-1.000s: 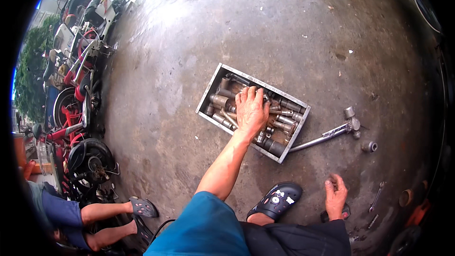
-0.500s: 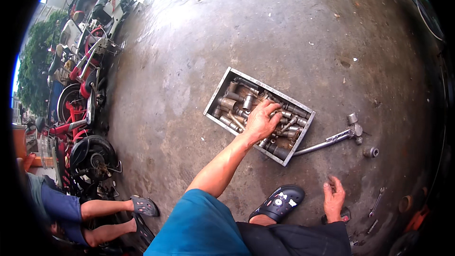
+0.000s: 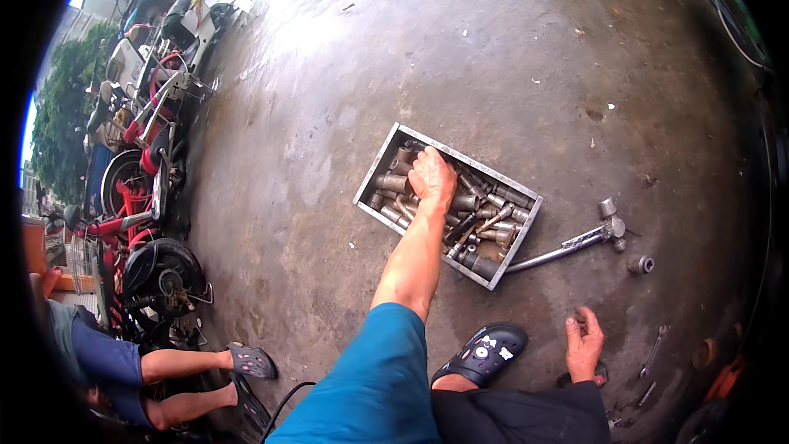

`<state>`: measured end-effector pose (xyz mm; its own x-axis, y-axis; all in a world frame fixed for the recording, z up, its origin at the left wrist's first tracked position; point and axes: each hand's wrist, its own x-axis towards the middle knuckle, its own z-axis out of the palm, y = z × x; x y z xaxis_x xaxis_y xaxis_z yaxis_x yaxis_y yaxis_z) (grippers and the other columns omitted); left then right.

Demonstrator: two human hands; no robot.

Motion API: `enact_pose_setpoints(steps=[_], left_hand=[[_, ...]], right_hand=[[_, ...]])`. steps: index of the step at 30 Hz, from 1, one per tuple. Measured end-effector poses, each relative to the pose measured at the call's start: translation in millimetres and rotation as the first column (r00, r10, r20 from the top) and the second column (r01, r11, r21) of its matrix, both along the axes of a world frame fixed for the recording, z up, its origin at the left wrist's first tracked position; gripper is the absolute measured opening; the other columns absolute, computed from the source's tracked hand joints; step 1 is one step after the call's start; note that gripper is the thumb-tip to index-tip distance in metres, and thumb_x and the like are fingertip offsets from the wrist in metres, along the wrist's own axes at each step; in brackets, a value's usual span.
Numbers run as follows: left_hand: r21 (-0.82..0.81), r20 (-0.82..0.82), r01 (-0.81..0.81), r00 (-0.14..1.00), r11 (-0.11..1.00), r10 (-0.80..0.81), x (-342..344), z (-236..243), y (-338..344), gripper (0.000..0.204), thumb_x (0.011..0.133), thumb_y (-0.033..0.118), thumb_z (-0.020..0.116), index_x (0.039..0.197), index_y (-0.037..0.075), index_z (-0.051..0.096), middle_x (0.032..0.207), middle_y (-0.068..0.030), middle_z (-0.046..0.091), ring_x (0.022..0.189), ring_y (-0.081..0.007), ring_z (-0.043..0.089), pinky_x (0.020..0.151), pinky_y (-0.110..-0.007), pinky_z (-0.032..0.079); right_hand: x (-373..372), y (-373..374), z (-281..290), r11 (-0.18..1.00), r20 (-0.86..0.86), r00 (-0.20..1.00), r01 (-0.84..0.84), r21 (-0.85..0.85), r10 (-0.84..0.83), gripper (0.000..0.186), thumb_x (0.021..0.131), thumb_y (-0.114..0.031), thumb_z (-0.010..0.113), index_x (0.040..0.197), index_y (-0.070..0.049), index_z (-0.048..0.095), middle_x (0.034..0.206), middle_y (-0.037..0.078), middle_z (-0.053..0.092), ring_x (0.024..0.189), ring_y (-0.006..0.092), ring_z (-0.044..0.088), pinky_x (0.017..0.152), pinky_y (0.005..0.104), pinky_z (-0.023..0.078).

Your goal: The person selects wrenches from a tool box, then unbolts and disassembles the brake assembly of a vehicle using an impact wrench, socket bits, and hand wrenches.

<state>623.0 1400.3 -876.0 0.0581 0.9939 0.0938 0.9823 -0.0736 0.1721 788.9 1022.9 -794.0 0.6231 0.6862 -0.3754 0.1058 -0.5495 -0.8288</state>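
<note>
My left hand (image 3: 433,177) reaches into a metal box (image 3: 509,265) of sockets and drive tools, near its far left corner. Its fingers curl down among the pieces; the fingertips and anything between them are hidden. Large steel sockets (image 3: 393,182) lie beside the hand, and smaller sockets (image 3: 498,235) fill the box's right part. My right hand (image 3: 583,347) hangs low at the right, beyond my dark-clad leg, fingers loosely bent and apart, holding nothing visible. A long bar handle with a socket head (image 3: 567,248) lies on the floor right of the box, beside a loose socket (image 3: 641,265).
My clog (image 3: 485,353) stands just in front of the box. A spanner (image 3: 653,351) lies on the floor at the lower right. Parked bicycles and scooters (image 3: 140,189) line the left side, and another person's legs (image 3: 189,382) show at the lower left.
My left hand has moved left and farther into the box's far left end, uncovering sockets and bars in its middle. My right hand has stayed nearly still.
</note>
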Motion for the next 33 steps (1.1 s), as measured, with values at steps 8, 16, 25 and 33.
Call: enact_pose_setpoints(steps=[8, 16, 25, 33], left_hand=[[0.123, 0.257, -0.114, 0.963, 0.986, 0.079, -24.1, 25.2, -25.9, 0.032, 0.074, 0.02, 0.061, 0.104, 0.01, 0.06, 0.086, -0.0142, 0.066, 0.079, -0.0302, 0.064, 0.069, -0.042, 0.05], [-0.522, 0.807, 0.283, -0.142, 0.805, 0.573, -64.2, 88.9, -119.6, 0.025, 0.076, 0.003, 0.058, 0.1, -0.004, 0.061, 0.082, -0.0136, 0.064, 0.062, -0.02, 0.06, 0.057, -0.035, 0.052], [-0.428, 0.549, 0.759, -0.213, 0.49, 0.809, -10.1, 85.2, -165.8, 0.016, 0.08, 0.005, 0.06, 0.095, 0.001, 0.064, 0.078, -0.0147, 0.062, 0.066, -0.0239, 0.06, 0.062, -0.04, 0.054], [-0.293, 0.74, 0.935, 0.089, 0.2, 0.667, 58.3, 116.0, -196.0, 0.021, 0.075, 0.006, 0.062, 0.092, -0.007, 0.061, 0.079, -0.0201, 0.063, 0.07, -0.0288, 0.064, 0.065, -0.041, 0.055]], right_hand=[[-2.4, -18.4, -11.1, 0.999, 0.013, 0.999, 0.041, -0.007, -0.041, 0.029, 0.084, -0.01, 0.063, 0.11, 0.003, 0.057, 0.09, 0.011, 0.063, 0.078, 0.0169, 0.059, 0.072, 0.0295, 0.048], [-35.5, 45.6, 14.0, 0.991, -0.259, 0.964, -0.016, 0.133, 0.05, 0.027, 0.087, -0.014, 0.062, 0.11, 0.001, 0.061, 0.091, 0.011, 0.064, 0.078, 0.0144, 0.06, 0.071, 0.027, 0.048], [-28.4, 106.6, 75.1, 0.87, -0.348, 0.937, 0.155, 0.468, 0.02, 0.033, 0.089, -0.015, 0.062, 0.118, -0.001, 0.058, 0.094, 0.004, 0.06, 0.08, 0.0106, 0.057, 0.07, 0.0232, 0.047], [12.4, 41.3, 80.1, 0.787, -0.297, 0.922, 0.37, 0.494, -0.248, 0.013, 0.09, -0.011, 0.057, 0.097, 0.0, 0.06, 0.086, 0.004, 0.06, 0.079, 0.0114, 0.059, 0.069, 0.026, 0.047]])
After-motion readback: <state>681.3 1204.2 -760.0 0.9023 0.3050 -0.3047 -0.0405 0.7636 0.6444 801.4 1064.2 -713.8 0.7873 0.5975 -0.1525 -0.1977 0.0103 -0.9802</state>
